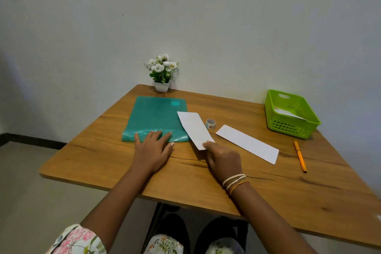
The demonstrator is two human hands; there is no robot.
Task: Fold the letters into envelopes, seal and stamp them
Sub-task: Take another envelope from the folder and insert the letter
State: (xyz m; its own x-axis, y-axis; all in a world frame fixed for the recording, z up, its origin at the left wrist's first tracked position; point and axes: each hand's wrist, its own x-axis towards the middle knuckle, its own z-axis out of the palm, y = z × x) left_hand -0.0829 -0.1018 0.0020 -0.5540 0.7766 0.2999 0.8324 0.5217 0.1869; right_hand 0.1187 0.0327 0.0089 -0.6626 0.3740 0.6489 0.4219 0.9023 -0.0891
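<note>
My right hand [223, 159] pinches the near corner of a folded white letter [194, 129], which lies slanted beside a teal plastic folder [156, 115]. My left hand [152, 148] rests flat, fingers spread, on the folder's near edge and holds nothing. A long white envelope [247, 144] lies flat on the wooden table [103, 163] to the right of the letter. A small roll of patterned tape [211, 124] stands between the letter and the envelope.
A green plastic basket [292, 127] with white paper inside sits at the back right. An orange pen [300, 156] lies near the right edge. A small white pot of white flowers [162, 76] stands at the back against the wall.
</note>
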